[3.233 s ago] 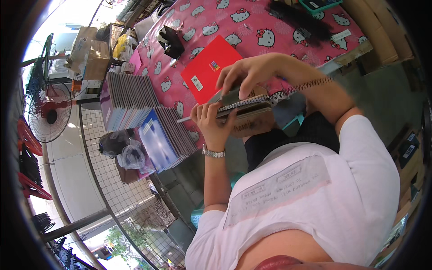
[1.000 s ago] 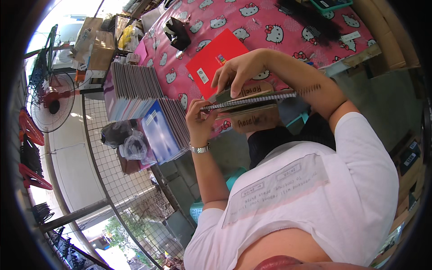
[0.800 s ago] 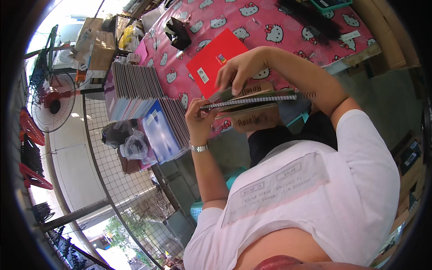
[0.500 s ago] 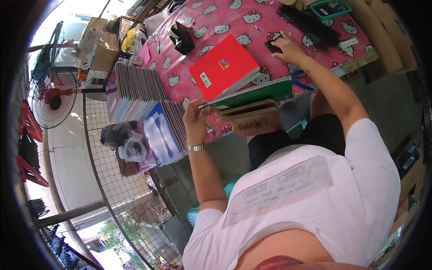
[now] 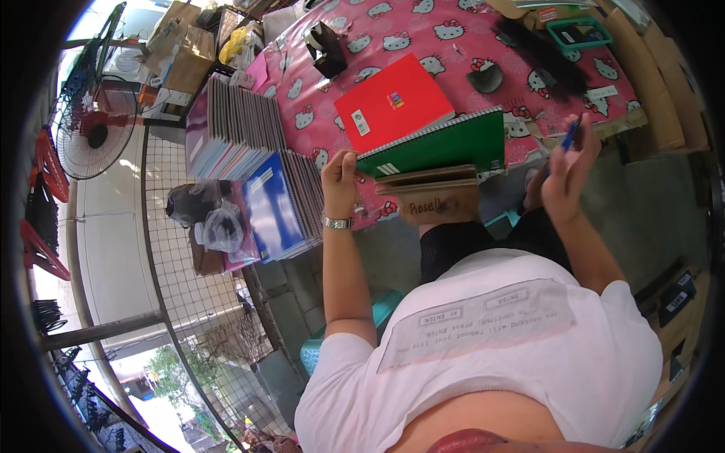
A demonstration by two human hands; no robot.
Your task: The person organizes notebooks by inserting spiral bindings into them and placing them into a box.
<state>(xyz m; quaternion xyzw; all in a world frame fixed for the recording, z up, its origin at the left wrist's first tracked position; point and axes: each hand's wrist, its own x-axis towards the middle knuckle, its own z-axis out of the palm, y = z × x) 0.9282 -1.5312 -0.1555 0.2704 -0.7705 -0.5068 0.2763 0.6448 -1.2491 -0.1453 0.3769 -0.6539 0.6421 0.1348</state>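
A green spiral notebook (image 5: 445, 145) stands on its edge at the front of the table. My left hand (image 5: 340, 181) is closed on its left end. Right of the notebook, past the table's front edge, my right hand (image 5: 570, 177) is closed on a slim blue pen-like tool (image 5: 572, 136); its exact kind is unclear. Directly before the green notebook are brown cardboard pieces (image 5: 442, 205) with handwriting on the front one. Behind it lies a red spiral notebook (image 5: 400, 98). A dark rounded object (image 5: 485, 77) rests on the pink patterned tablecloth (image 5: 461, 57).
Stacked notebooks (image 5: 245, 121) and blue-covered ones (image 5: 276, 204) stand at the left. Farther back are a black tape dispenser (image 5: 325, 49), a black bristly bundle (image 5: 540, 57) and a green basket (image 5: 578, 34). A fan (image 5: 97, 136) stands far left.
My right hand has let go of the dark rounded object and moved toward me, now gripping the blue tool that lay by the notebook's right end. My left hand stays at the green notebook.
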